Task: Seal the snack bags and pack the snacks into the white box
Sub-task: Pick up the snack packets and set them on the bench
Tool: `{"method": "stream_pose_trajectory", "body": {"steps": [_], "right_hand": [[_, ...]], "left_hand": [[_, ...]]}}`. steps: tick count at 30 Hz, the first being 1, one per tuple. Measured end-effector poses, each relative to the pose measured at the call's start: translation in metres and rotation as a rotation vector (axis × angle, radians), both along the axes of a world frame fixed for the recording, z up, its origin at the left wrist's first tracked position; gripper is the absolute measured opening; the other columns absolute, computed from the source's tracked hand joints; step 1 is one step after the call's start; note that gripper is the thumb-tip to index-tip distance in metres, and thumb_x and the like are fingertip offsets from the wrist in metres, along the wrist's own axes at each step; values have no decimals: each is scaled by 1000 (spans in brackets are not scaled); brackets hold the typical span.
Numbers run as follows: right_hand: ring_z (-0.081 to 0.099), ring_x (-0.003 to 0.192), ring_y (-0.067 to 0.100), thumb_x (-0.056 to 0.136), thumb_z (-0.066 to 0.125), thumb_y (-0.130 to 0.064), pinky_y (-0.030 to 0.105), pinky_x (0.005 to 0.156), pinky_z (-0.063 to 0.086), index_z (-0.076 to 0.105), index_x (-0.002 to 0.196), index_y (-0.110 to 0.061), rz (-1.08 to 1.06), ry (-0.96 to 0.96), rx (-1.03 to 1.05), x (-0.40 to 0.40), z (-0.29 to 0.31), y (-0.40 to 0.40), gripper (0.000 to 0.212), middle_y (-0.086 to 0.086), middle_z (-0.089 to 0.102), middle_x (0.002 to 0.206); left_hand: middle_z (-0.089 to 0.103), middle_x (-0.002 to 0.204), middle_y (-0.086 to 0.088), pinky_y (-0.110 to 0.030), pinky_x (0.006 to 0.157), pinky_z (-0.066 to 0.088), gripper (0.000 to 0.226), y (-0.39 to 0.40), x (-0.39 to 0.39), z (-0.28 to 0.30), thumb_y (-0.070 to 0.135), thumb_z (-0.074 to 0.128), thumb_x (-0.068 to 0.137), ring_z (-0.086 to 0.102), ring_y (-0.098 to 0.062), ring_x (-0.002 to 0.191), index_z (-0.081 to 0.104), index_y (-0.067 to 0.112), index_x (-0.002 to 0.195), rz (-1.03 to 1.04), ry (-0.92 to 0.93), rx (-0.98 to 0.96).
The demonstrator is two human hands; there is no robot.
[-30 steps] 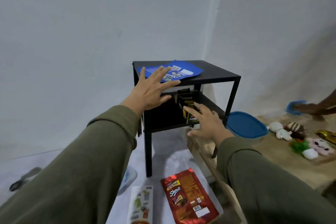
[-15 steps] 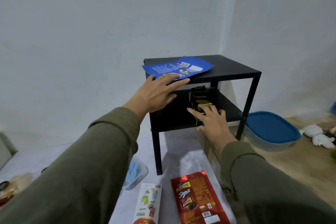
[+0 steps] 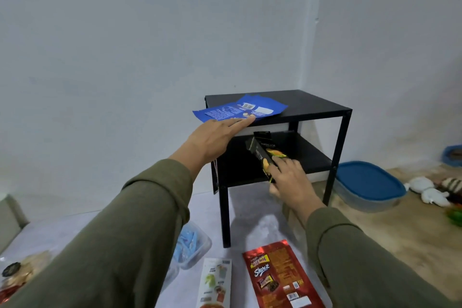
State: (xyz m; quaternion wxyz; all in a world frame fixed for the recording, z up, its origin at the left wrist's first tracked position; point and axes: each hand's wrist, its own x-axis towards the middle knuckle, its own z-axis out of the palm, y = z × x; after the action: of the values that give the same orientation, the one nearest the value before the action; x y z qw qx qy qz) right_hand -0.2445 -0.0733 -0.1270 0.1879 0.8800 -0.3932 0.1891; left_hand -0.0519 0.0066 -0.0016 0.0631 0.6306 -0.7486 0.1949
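Black snack pack (image 3: 267, 156): we are gripping it, tilted, in our right hand (image 3: 290, 182), over the black table's (image 3: 317, 105) lower shelf. Blue snack bag (image 3: 240, 109): we are resting our flat, straight-fingered left hand (image 3: 217, 137) on its near edge.

Both arms, in olive sleeves, reach toward twelve o'clock. The left hand (image 3: 220, 136) lies flat, fingers straight, pointing to two o'clock. The right hand (image 3: 291, 180) has fingers curled in a grip.
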Motion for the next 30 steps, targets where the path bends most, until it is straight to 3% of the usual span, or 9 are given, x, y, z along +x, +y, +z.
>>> {"method": "stream_pose_trajectory", "body": {"steps": [3, 7, 12, 20, 26, 30], "right_hand": [[63, 75, 29, 46, 72, -24, 33, 69, 49, 64, 87, -8, 9, -40, -23, 3, 8, 27, 45, 14, 68, 94], [58, 80, 30, 60, 42, -32, 35, 69, 45, 58, 94, -9, 3, -130, -52, 4, 24, 72, 44, 15, 64, 99], [57, 76, 33, 69, 44, -32, 34, 61, 44, 52, 100, -11, 49, -213, -134, 10, 46, 133, 38, 19, 61, 96], [56, 76, 34, 86, 48, -36, 37, 66, 51, 53, 102, -8, 173, -268, -188, 57, 66, 214, 32, 22, 58, 93], [56, 76, 34, 84, 48, -37, 40, 68, 52, 58, 96, -4, 313, -206, -78, 138, 78, 258, 37, 18, 60, 90], [56, 86, 37, 85, 42, -45, 43, 75, 50, 54, 115, -8, 484, -201, 86, 214, 76, 289, 50, 17, 60, 97]], "left_hand": [[25, 155, 8, -28, 70, 34, 91, 21, 5, 5, -15, 33, 79, 52, -31, 117, 4, 36, 148, -8, 22, -8], [24, 155, 4, -27, 70, 33, 86, 56, 10, 17, -14, 31, 82, 51, -31, 119, 5, 33, 149, -33, 19, -52], [23, 155, 3, -32, 69, 33, 85, 107, 28, 31, -11, 33, 82, 54, -36, 103, 3, 32, 149, -33, 9, -42], [34, 150, -2, -38, 85, 43, 83, 208, 92, 39, -12, 31, 83, 52, -33, 116, 8, 32, 149, -10, 79, -88], [34, 150, -3, -37, 88, 43, 82, 288, 164, 29, -11, 33, 84, 50, -32, 119, 8, 32, 149, 130, 105, -70], [34, 150, -3, -39, 91, 45, 86, 345, 216, 12, -14, 32, 81, 49, -32, 120, 8, 32, 149, 264, 135, -51]]}}
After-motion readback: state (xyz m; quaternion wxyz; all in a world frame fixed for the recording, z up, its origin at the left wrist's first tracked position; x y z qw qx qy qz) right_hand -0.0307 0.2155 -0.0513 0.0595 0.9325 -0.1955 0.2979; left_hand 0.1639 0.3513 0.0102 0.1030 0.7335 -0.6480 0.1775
